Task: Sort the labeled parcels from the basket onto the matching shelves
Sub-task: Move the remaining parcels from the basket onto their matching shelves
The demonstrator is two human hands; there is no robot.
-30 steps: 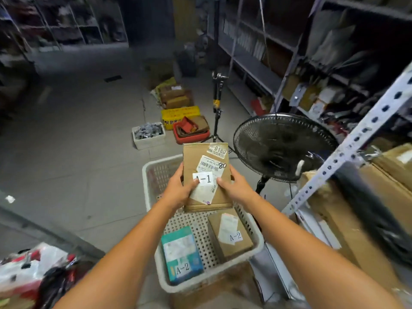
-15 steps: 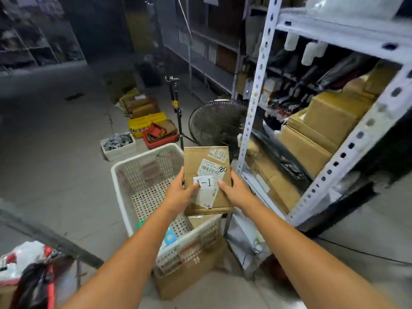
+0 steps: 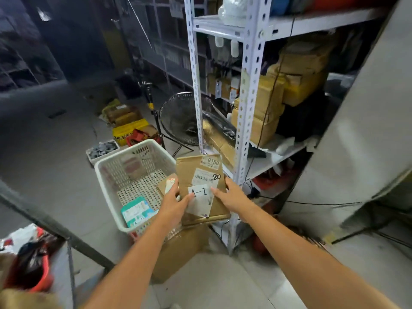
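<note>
A flat brown cardboard parcel [image 3: 189,172] with a white "A-1" label is held up in front of me. My left hand [image 3: 174,200] grips its left edge and my right hand [image 3: 229,196] grips its right edge. Below and to the left stands the white perforated basket [image 3: 107,175]. Inside it lie a teal-and-white parcel [image 3: 137,210] and a brown parcel [image 3: 166,185], partly hidden behind my left hand. The white metal shelf unit [image 3: 249,90] rises just right of the held parcel, its shelves packed with brown boxes.
The basket rests on a cardboard box [image 3: 180,253]. A black floor fan [image 3: 178,119] and a tripod [image 3: 151,108] stand behind it, with yellow and red bins [image 3: 128,132] on the floor. A dark metal rail [image 3: 55,226] crosses at left. Cables trail under the shelf.
My view has swung right and closer to the shelf unit, which now fills the right side. Both hands keep the same hold on the A-1 parcel, now nearer the shelf post.
</note>
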